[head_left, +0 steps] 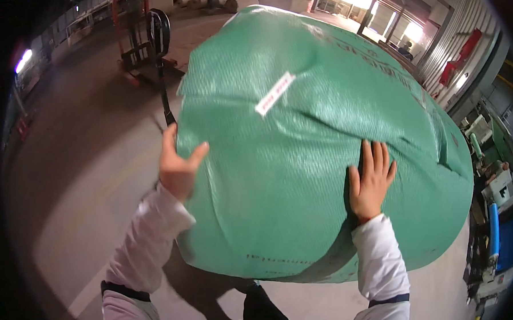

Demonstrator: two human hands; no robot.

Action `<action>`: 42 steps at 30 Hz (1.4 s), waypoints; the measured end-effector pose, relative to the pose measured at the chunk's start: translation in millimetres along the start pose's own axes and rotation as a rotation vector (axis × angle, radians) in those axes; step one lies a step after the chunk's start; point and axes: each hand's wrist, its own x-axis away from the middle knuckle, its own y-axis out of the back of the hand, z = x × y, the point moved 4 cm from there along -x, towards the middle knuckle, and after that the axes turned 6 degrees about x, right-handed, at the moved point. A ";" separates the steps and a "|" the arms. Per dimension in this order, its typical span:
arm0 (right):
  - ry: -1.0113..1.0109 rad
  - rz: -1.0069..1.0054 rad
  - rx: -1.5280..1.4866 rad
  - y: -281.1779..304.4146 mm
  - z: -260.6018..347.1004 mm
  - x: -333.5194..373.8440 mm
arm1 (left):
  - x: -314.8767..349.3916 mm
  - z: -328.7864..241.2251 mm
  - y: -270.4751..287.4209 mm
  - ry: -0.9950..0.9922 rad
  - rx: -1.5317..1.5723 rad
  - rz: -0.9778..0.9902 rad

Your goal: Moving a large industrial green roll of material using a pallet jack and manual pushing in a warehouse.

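A big bale wrapped in shiny green woven plastic (291,158) fills the middle of the head view, with a small white label strip (275,94) on it. My right hand (373,180) lies flat on the wrapping, fingers stretched upward. At the bale's left edge is my left hand (179,163), open, thumb spread from the fingers; whether it touches the wrapping I cannot tell. Just beyond its fingertips rises a thin dark stem topped by a black looped handle (159,32). The bale hides whatever holds it up.
Red lifting equipment (133,62) stands at the back left, and large rolls (241,3) lie along the far side. Machinery with a blue roller (493,230) lines the right. A corrugated wall (457,42) rises at the upper right. Grey floor (91,184) stretches to the left.
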 end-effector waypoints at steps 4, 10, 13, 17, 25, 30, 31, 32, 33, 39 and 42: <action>-0.023 -0.028 0.024 -3.0 -13.0 -28.3 | -29.6 -5.2 -7.6 -0.022 -0.232 -0.046; -0.203 0.062 0.260 -8.0 -52.5 -64.0 | 60.5 -16.3 63.0 -0.170 -0.331 0.137; -0.090 0.081 0.114 10.7 12.4 -31.6 | 134.8 -4.6 183.1 0.068 -0.356 0.281; 0.206 0.140 0.191 45.6 163.8 19.5 | 222.9 -7.2 432.0 0.441 -0.447 -0.010; -0.043 0.519 0.053 32.0 230.6 41.5 | 228.3 -33.8 631.1 0.282 -0.726 -0.185; -0.043 0.437 -0.115 35.5 290.6 8.7 | 156.9 -26.8 591.1 -0.011 -0.400 -0.092; -0.045 0.421 -0.119 33.3 305.1 -5.8 | 148.1 -25.4 585.3 -0.031 -0.380 -0.044; 0.035 0.361 -0.212 31.6 324.6 -22.5 | 141.0 -21.8 580.9 -0.040 -0.360 0.007; 0.118 0.302 -0.305 27.8 342.6 -40.8 | 130.5 -17.0 576.7 -0.043 -0.360 0.003; 0.129 0.231 -0.281 -29.2 412.1 -223.8 | -7.9 54.5 571.3 -0.188 -0.368 0.049; 0.072 0.252 -0.275 -83.0 441.6 -300.5 | -45.7 115.9 648.3 0.202 -0.457 -0.129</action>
